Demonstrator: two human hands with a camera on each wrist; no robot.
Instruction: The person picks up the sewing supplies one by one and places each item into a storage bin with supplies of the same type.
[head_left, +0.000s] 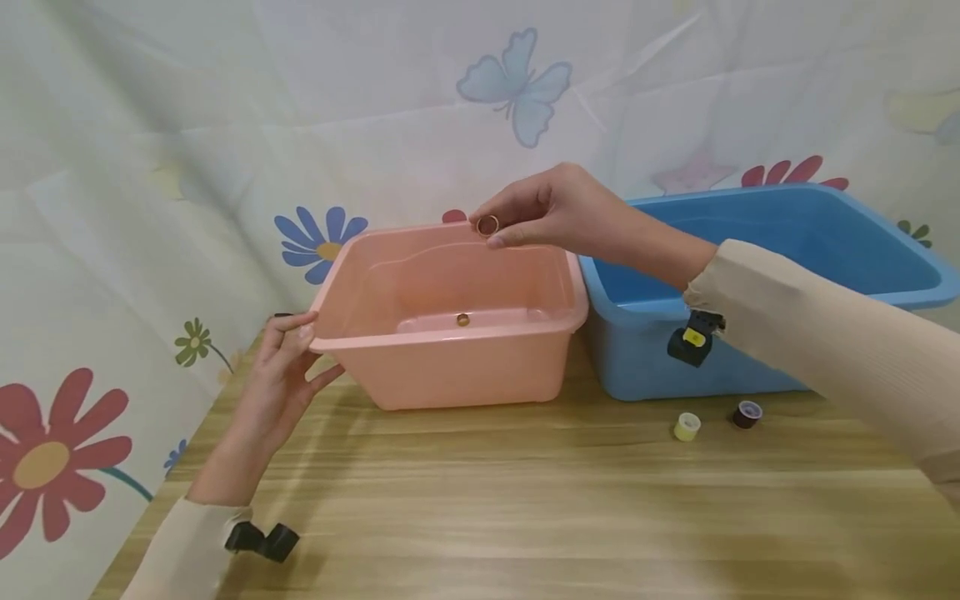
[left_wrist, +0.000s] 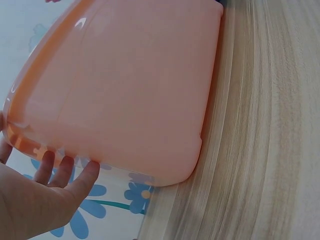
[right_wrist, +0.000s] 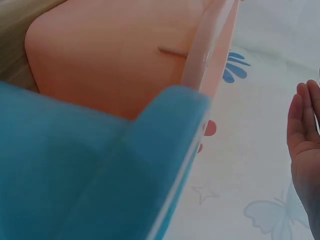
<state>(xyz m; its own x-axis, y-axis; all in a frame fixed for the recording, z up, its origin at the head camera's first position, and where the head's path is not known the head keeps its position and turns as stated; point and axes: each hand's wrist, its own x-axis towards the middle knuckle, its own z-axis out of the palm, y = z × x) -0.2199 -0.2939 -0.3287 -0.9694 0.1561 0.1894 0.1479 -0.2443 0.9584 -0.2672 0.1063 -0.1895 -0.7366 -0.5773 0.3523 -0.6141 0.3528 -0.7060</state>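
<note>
Gold ring (head_left: 487, 217) pinched above the pink tub (head_left: 465, 371)

The right hand (head_left: 543, 207) has its fingers drawn narrow, pinching the ring between thumb and fingertips, raised over the tub's rim. The left hand (head_left: 281, 367) grips the tub's left end, some fingers spread against the outer wall. A small gold piece (head_left: 462, 319) lies inside. The blue tub (head_left: 637, 358) stands just beside; a yellow roll (head_left: 686, 427) and a dark roll (head_left: 747, 415) sit in front on the bench (head_left: 480, 500).

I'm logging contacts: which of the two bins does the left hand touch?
The pink bin: the left hand grips it, while the blue bin stands apart from that hand.
</note>
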